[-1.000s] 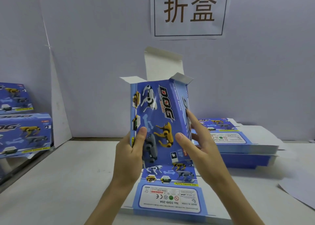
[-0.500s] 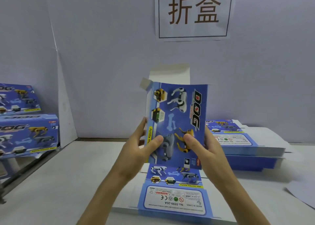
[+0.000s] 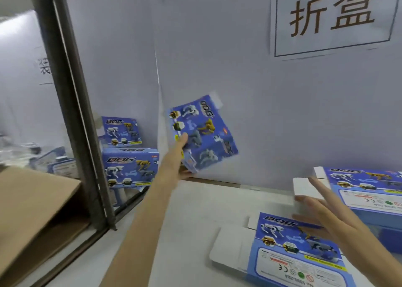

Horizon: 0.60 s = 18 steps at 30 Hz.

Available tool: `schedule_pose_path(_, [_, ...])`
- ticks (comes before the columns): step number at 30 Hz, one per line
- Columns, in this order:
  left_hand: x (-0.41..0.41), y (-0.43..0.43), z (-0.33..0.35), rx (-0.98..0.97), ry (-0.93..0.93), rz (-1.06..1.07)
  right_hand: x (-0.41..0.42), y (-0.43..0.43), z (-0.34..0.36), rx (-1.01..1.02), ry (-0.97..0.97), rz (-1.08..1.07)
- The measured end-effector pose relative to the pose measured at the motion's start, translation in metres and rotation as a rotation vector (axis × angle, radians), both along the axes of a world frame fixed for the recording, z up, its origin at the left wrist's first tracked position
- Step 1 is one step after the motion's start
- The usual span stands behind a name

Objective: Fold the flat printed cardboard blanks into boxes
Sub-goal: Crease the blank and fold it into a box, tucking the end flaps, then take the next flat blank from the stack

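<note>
Head view: finished boxes (image 3: pixel 130 165) sit left of the grip. The left hand (image 3: pixel 180 156) pinches the folded box (image 3: pixel 206 130) by its lower edge; best landed square on them. The right hand (image 3: pixel 326 217), fingers spread and empty, is above the next flat blank (image 3: pixel 289 258).

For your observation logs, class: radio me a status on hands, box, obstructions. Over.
Left hand grips folded box, held aloft. Right hand open over flat blank. Finished boxes stacked left; metal post beside them.

Even, soft indoor light; heavy motion blur, wide-angle bending, perhaps overhead source.
</note>
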<state>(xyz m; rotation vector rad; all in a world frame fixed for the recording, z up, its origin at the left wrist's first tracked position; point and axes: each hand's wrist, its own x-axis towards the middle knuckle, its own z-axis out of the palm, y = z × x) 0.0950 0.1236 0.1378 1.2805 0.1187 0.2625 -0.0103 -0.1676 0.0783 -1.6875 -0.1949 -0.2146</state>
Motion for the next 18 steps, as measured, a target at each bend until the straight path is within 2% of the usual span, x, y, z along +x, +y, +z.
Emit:
schedule_pose_path(2, [0.023, 0.031, 0.028, -0.373, -0.154, 0.082, -0.001, 0.001, 0.001, 0.031, 0.008, -0.010])
schedule_pose_path(3, [0.030, 0.041, 0.038, -0.497, -0.241, 0.140, -0.001, 0.002, 0.001, 0.029, 0.013, -0.015])
schedule_pose_path(4, [0.036, 0.046, 0.040, -0.531, -0.307, 0.202, -0.001, 0.001, 0.000, 0.016, 0.022, -0.018])
schedule_pose_path(5, [0.039, 0.044, 0.036, -0.470, -0.355, 0.241, -0.001, 0.000, -0.001, -0.005, 0.043, -0.017])
schedule_pose_path(6, [0.039, 0.033, 0.027, -0.313, -0.368, 0.243, 0.000, -0.002, -0.003, -0.033, 0.072, -0.018])
schedule_pose_path(7, [0.037, 0.016, 0.014, -0.069, -0.351, 0.214, 0.001, -0.003, -0.004, -0.074, 0.103, -0.016])
schedule_pose_path(9, [0.026, -0.021, -0.023, 0.438, -0.283, 0.026, 0.004, -0.007, -0.009, -0.183, 0.145, -0.014])
schedule_pose_path(13, [-0.009, -0.096, -0.102, 1.309, -0.142, -0.791, 0.014, -0.025, -0.030, -0.615, 0.216, -0.009])
schedule_pose_path(15, [-0.025, -0.120, -0.122, 1.519, -0.186, -1.012, 0.022, -0.032, -0.043, -0.855, 0.260, -0.005])
schedule_pose_path(18, [-0.039, -0.133, -0.136, 1.673, -0.350, -1.017, 0.027, -0.039, -0.055, -1.025, 0.329, 0.016])
